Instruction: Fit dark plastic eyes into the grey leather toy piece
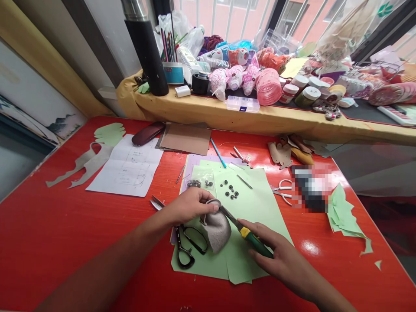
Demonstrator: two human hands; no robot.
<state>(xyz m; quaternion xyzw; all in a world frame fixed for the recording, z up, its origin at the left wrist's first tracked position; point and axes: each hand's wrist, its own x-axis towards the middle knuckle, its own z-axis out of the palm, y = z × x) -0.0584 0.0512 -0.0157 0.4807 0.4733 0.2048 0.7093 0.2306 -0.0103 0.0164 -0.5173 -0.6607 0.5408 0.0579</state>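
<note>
Pinched in my left hand [195, 206], a gray fabric piece [218, 234] met my pliers [251, 239]

Thumb and fingers of my left hand were closed together on the fabric's upper rim, and the rest of the piece hung below them, over the green paper [256, 195] spread on the red table [65, 236]. Clamped in my right hand [276, 248] were the pliers' green and yellow handles; their dark nose slanted up and leftward to the rim, right beside my left thumb. Whether the nose had bitten down on the rim or merely touched it, I could not tell.

Black-handled scissors [178, 247] lay under my left wrist, the loops on the near side and the blades showing beyond my hand. Just past the fabric, small round dark pieces [231, 188] were scattered on the green paper, with a clear bag [208, 176] of more dark bits to their left and a thin metal rod [244, 181] to their right. Farther off lay a blue pen [218, 153]; white-handled scissors [283, 195] rested to the right of the paper. Well to the left was a white sheet [123, 171] with a drawing on it, a dark red mouse [148, 133] sitting at its upper corner.
</note>
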